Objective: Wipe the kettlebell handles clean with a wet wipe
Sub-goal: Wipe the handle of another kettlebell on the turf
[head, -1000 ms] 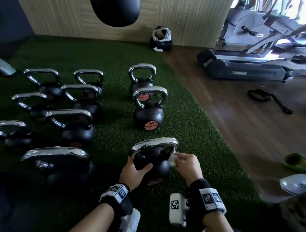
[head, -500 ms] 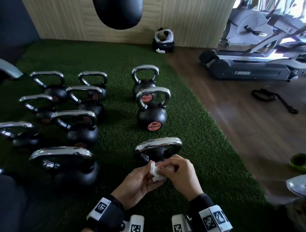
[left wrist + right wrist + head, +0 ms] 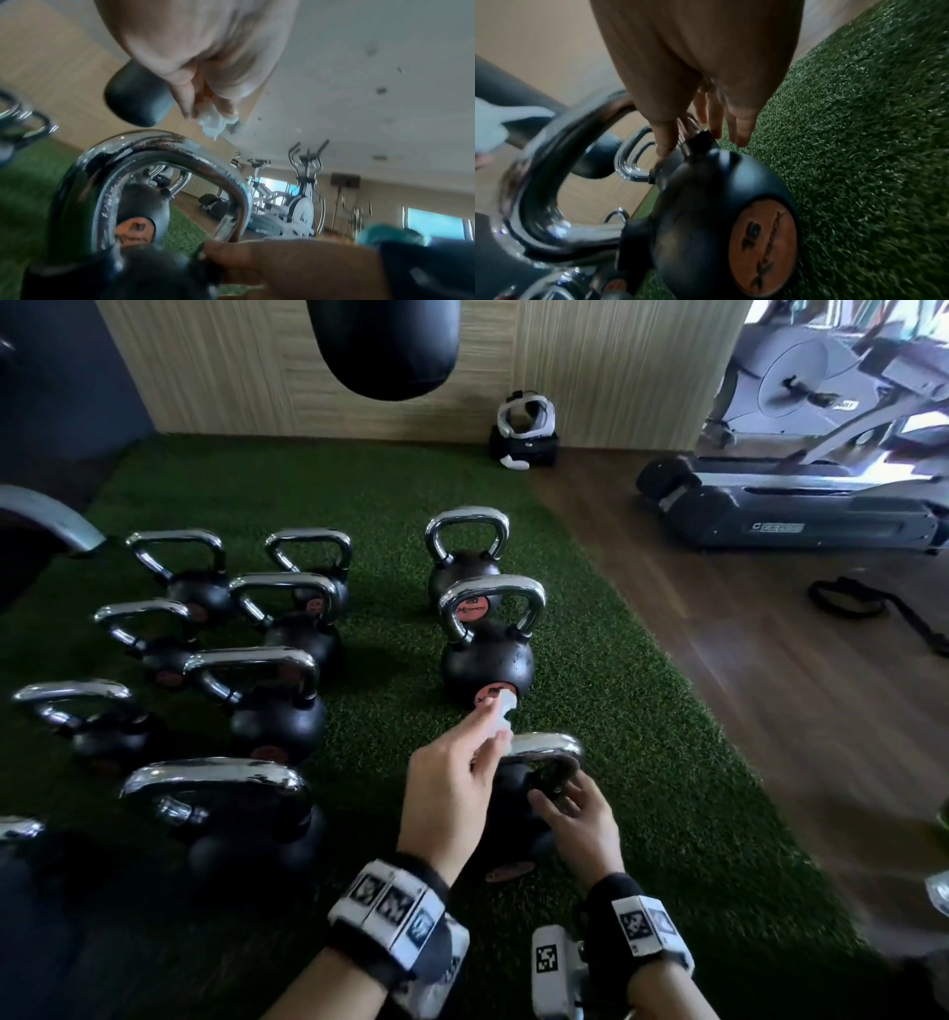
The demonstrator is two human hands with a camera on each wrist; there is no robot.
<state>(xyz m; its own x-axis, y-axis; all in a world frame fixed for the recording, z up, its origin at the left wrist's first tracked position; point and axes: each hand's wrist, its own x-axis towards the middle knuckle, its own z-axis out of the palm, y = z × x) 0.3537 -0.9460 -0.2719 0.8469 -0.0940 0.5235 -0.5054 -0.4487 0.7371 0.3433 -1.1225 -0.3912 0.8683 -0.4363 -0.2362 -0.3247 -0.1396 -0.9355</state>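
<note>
The nearest black kettlebell (image 3: 513,819) stands on green turf, its chrome handle (image 3: 549,744) facing up. My left hand (image 3: 488,737) pinches a crumpled white wet wipe (image 3: 500,713) just above the handle's left end. The left wrist view shows the wet wipe (image 3: 216,121) hanging from the fingertips, a little clear of the handle (image 3: 159,146). My right hand (image 3: 560,801) reaches with straight fingers to the foot of the handle's right leg. In the right wrist view, the right hand (image 3: 706,134) touches the kettlebell's shoulder (image 3: 706,203) and holds nothing.
Two more kettlebells (image 3: 488,660) stand in line beyond this one, and several others (image 3: 267,706) crowd the turf to the left. A punch bag (image 3: 390,346) hangs overhead. A treadmill (image 3: 796,516) and a black strap (image 3: 847,603) are on the wooden floor at right.
The wipe has passed from my right hand to my left. The left hand left the kettlebell's body and rose above the handle. The right hand dropped to the handle's right leg.
</note>
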